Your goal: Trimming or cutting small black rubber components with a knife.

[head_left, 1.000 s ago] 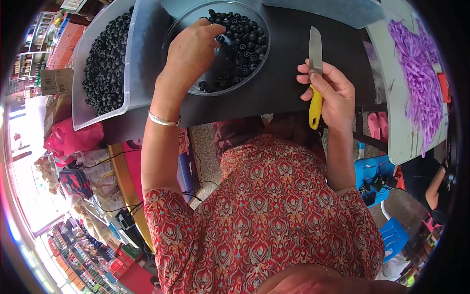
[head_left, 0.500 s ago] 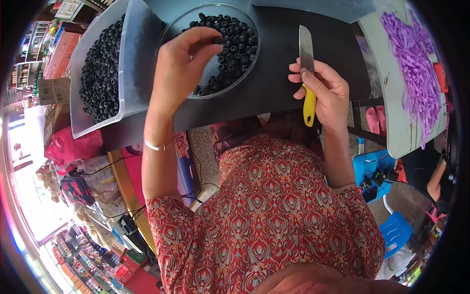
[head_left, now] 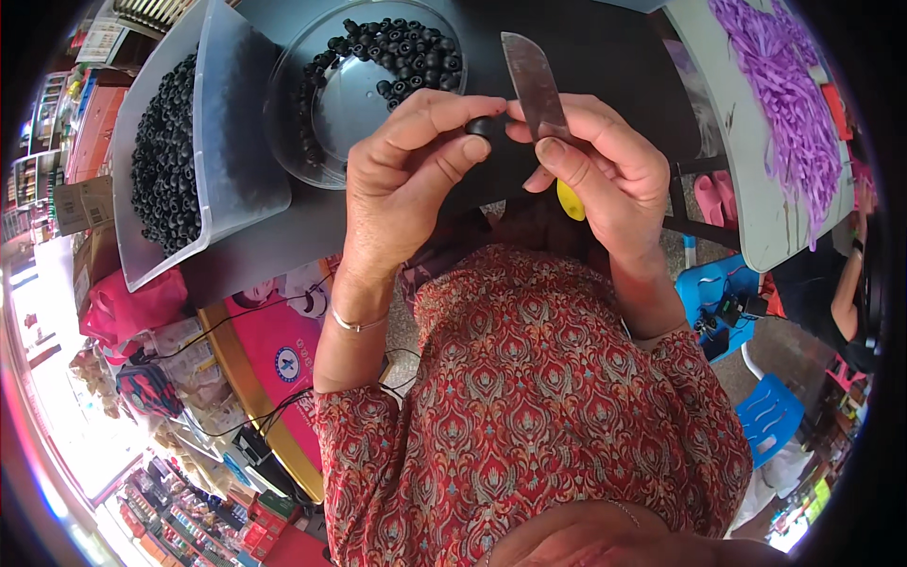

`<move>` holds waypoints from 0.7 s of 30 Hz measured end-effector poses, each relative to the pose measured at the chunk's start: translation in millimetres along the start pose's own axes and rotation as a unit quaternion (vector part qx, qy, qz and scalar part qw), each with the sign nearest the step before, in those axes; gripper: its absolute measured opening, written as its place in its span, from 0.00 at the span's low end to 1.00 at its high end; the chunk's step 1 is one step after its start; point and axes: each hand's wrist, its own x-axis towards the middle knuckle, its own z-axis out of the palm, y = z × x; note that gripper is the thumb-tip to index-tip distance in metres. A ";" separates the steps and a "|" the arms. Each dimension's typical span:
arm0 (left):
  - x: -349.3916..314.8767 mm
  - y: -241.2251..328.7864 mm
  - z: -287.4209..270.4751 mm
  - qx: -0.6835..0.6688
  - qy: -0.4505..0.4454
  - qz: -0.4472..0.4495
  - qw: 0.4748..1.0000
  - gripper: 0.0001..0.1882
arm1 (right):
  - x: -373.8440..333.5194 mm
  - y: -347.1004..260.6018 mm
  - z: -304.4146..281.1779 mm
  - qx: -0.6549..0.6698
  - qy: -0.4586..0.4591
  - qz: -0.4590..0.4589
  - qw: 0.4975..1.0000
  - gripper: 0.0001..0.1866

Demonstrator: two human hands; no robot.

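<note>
Between the thumb and fingers of my left hand (head_left: pixel 402 175) is a small round black piece (head_left: pixel 480 127), held close to the knife blade. My right hand (head_left: pixel 609 165) grips a knife (head_left: pixel 535 83) with a broad metal blade pointing up and away; a bit of its yellow handle shows below the fingers. Beyond my left hand sits a clear round tray (head_left: pixel 351 90), with many hollow black pieces (head_left: pixel 416 55) lying mostly along its far and right side. The exact shape of the held piece is partly hidden by my fingers.
To the left, a translucent bin (head_left: pixel 248 123) tilts with a heap of black pieces (head_left: pixel 168 156). Purple strips (head_left: pixel 779 104) lie on a pale board (head_left: pixel 763 236) at the right. The dark table (head_left: pixel 557 19) spans between. Another person's arm (head_left: pixel 847 283) shows at far right.
My left hand has come away from the round tray with a black piece, toward the knife. My right hand has moved left, and the blade now tilts left. The view has shifted slightly.
</note>
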 end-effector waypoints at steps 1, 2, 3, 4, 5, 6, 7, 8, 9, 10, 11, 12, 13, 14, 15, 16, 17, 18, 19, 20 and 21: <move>-1.6 -2.3 2.6 -0.001 -0.002 -0.001 1.000 0.13 | -0.4 1.6 -0.9 -0.015 -0.002 -0.015 1.000 0.13; -3.4 -4.4 5.5 -0.050 0.000 -0.013 0.999 0.13 | -1.3 2.3 -1.3 -0.030 -0.004 -0.031 0.999 0.12; -5.3 -7.1 8.5 -0.099 0.004 -0.025 0.995 0.14 | -2.0 1.7 -1.2 -0.031 -0.003 -0.029 0.999 0.12; -7.3 -9.8 11.6 -0.101 0.003 -0.027 0.995 0.14 | -2.2 0.6 -0.9 -0.044 -0.001 -0.034 0.998 0.13; -9.3 -12.4 14.9 -0.131 0.012 -0.033 0.991 0.14 | -2.4 -0.2 -0.3 -0.056 -0.001 -0.040 0.998 0.13; -10.8 -14.9 17.7 -0.160 0.021 -0.038 0.986 0.14 | -2.3 -0.2 0.4 -0.057 0.000 -0.038 0.998 0.13; -12.0 -17.2 19.6 -0.161 0.021 -0.040 0.986 0.14 | -1.8 0.2 1.4 -0.067 0.007 -0.053 0.996 0.13; -13.1 -19.4 21.2 -0.179 0.028 -0.034 0.983 0.14 | -1.7 0.7 2.4 -0.076 0.013 -0.067 0.995 0.13; -13.3 -20.7 23.3 -0.197 0.035 -0.028 0.979 0.15 | -1.6 1.0 3.4 -0.077 0.014 -0.066 0.995 0.13; -14.3 -20.8 28.2 -0.197 0.035 -0.030 0.979 0.15 | -1.6 1.3 4.3 -0.079 0.013 -0.062 0.995 0.13; -16.1 -20.2 34.9 -0.210 0.054 -0.022 0.976 0.15 | -1.8 1.6 4.7 -0.081 0.011 -0.059 0.995 0.13; -17.7 -20.2 38.5 -0.223 0.074 -0.014 0.972 0.15 | -2.3 2.3 4.9 -0.081 0.011 -0.058 0.995 0.13; -18.2 -21.0 39.1 -0.223 0.074 -0.015 0.972 0.15 | -2.7 3.1 5.0 -0.083 0.011 -0.060 0.995 0.13; -18.4 -22.2 39.5 -0.194 0.082 -0.012 0.978 0.15 | -2.9 3.8 4.9 -0.086 0.010 -0.062 0.994 0.13; -18.6 -23.6 40.0 -0.166 0.089 -0.010 0.982 0.15 | -3.6 3.9 4.3 -0.087 0.011 -0.061 0.994 0.13; -18.5 -25.1 39.3 -0.167 0.089 -0.012 0.982 0.15 | -4.0 3.8 3.4 -0.063 0.007 -0.051 0.997 0.13; -18.2 -26.6 37.4 -0.162 0.074 -0.012 0.984 0.15 | -4.3 3.8 2.3 -0.039 0.003 -0.040 0.998 0.13; -18.0 -28.0 35.5 -0.156 0.061 -0.011 0.986 0.15 | -4.2 3.9 0.6 -0.039 0.003 -0.039 0.998 0.13; -18.2 -29.4 34.2 -0.157 0.061 -0.013 0.986 0.15 | -4.2 4.1 -1.8 -0.028 0.010 -0.034 0.999 0.14; -18.6 -30.9 33.0 -0.171 0.045 -0.022 0.984 0.15 | -4.2 3.9 -3.8 -0.017 0.016 -0.029 0.999 0.14; -18.9 -32.9 32.3 -0.186 0.028 -0.030 0.982 0.16 | -4.0 3.5 -5.2 -0.038 0.016 -0.039 0.998 0.14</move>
